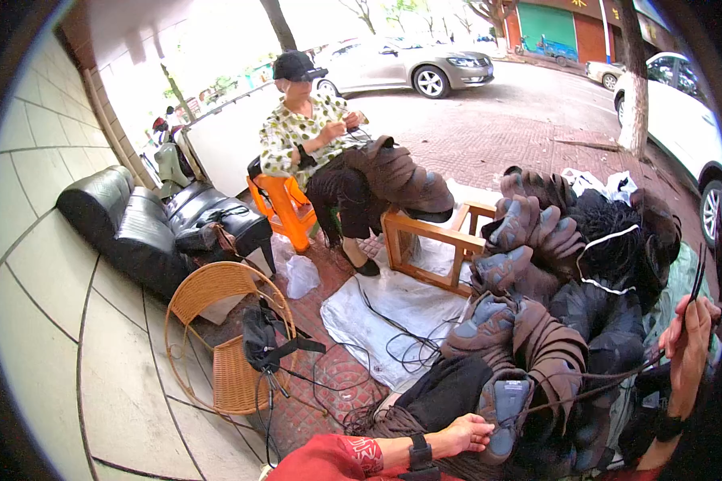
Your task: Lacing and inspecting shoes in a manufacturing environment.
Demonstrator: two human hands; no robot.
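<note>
Across my lap lies a stack of brown and blue-grey shoe uppers, and the nearest shoe upper [505,409] has a grey-blue tongue facing up. My left hand [467,434] is closed, its fingertips pinching the left edge of that upper. A dark shoelace [610,377] runs from the upper out to the right. My right hand [690,341], raised at the far right, is closed around the lace, and a loop of it sticks up above the fingers. Beside this stack, more nested shoe uppers [549,337] are piled up.
A bundle of black laces [610,228] tops the pile. Opposite, a seated person [317,136] works with similar uppers by a wooden frame stool [425,272]. Loose cords lie on a white sheet [361,321]. At left are a wicker chair [233,373] and black sofa [136,220].
</note>
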